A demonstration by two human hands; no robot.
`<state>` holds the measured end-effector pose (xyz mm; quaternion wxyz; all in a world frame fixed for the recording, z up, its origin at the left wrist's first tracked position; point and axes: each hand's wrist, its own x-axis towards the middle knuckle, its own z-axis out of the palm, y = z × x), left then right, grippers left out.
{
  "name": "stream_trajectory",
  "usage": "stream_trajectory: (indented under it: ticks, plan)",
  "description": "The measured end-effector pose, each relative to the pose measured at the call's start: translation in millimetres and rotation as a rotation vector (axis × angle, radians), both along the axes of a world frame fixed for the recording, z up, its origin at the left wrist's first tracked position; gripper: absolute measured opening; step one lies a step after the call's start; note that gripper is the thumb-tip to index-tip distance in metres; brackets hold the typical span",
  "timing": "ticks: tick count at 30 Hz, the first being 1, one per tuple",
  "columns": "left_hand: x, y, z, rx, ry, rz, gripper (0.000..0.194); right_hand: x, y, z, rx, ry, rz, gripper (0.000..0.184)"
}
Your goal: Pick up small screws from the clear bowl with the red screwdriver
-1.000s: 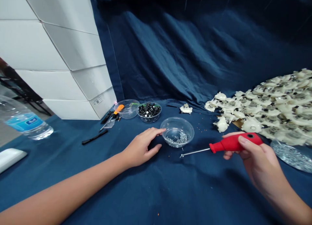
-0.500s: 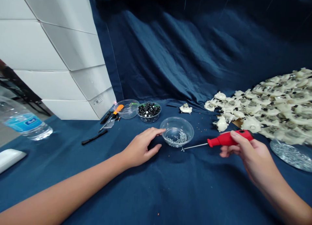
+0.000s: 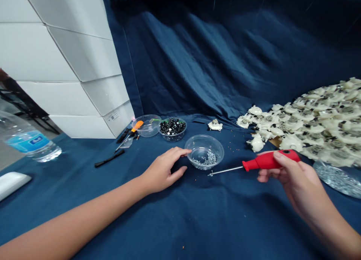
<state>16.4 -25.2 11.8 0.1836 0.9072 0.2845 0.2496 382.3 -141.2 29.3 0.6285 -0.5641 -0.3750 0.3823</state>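
Note:
My right hand (image 3: 293,173) is wrapped round the red handle of a screwdriver (image 3: 262,161), its shaft pointing left. At the tip clings a tiny silvery piece, seemingly a screw (image 3: 210,173), just in front of a clear plastic bowl (image 3: 220,149). Small silver screws (image 3: 209,159) lie in that bowl. My left hand (image 3: 166,168) rests on the cloth with its fingers apart, the index fingertip touching the bowl's left rim.
Behind stands a tub of black parts (image 3: 172,128) beside an orange-handled screwdriver (image 3: 137,126). A heap of cream plastic parts (image 3: 318,121) fills the right, near a bag of screws (image 3: 338,177). White boxes (image 3: 64,106) and a water bottle (image 3: 31,141) stand left.
My right hand has shifted slightly right with the screwdriver, and the tip has edged a little left. My left hand and the bowl stay in place.

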Motion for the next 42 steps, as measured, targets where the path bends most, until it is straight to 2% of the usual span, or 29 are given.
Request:
stream_trajectory:
  ticks: [5, 10, 20, 35, 42]
  plan:
    - [0, 0, 0.2, -0.005, 0.015, 0.010, 0.052, -3, 4, -0.2, -0.050, -0.006, -0.027, 0.046]
    - [0, 0, 1.0, 0.006, 0.016, 0.008, 0.052, -9, 1, 5.1, -0.049, 0.017, -0.029, 0.039]
    - [0, 0, 0.4, 0.001, 0.006, 0.007, 0.052, 8, 7, -7.1, -0.041, -0.029, -0.071, 0.042]
    - [0, 0, 0.9, 0.004, 0.012, 0.004, 0.052, -10, -2, 3.0, -0.014, -0.034, -0.014, 0.037]
    - [0, 0, 1.0, 0.002, 0.002, -0.002, 0.053, -8, -1, -0.1, 0.042, -0.040, 0.004, 0.038]
